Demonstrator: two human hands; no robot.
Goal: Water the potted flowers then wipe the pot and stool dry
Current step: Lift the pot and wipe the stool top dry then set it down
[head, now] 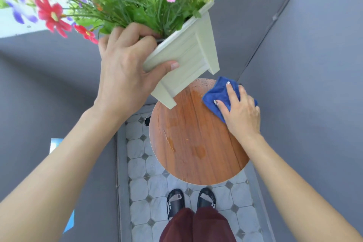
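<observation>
A cream square pot (pixel 188 53) full of colourful flowers (pixel 110 0) hangs tilted in the air above the far left of a round wooden stool (pixel 192 143). My left hand (pixel 125 65) grips the pot at its rim and side, thumb across the front face. A blue cloth (pixel 220 94) lies on the stool's far right edge, and my right hand (pixel 241 112) presses flat on it. Wet patches darken the stool top near its middle and front.
Grey walls (pixel 314 65) close in on both sides of a narrow tiled floor (pixel 141 163). My feet in black sandals (pixel 190 200) stand just in front of the stool. Something light blue (pixel 57 143) sits by the left wall.
</observation>
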